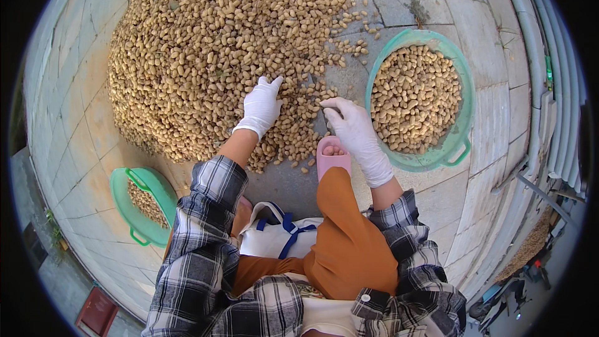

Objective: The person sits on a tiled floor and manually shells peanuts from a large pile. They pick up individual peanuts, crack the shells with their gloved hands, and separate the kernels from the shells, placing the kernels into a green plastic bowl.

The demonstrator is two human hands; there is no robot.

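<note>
A wide pile of unshelled peanuts [206,61] lies on the paved ground before me. My left hand [263,105], in a white glove, rests at the pile's near part with its visible fingers spread; its palm side is hidden. Over the pile's right edge is my right hand [351,124], also gloved in white, its fingers curled and the thumb close to the index finger. Whether a peanut sits between those fingertips is too small to tell. Just right of that hand stands a green plastic basin [467,98] with peanuts [416,98] in it.
A second green basin [119,201], tilted, holds some peanuts at my left. A pink slipper [333,168] is on my foot below my right hand. Between my legs lies a white bag with blue straps [290,231]. Loose peanuts [348,47] are scattered along the pile's right side.
</note>
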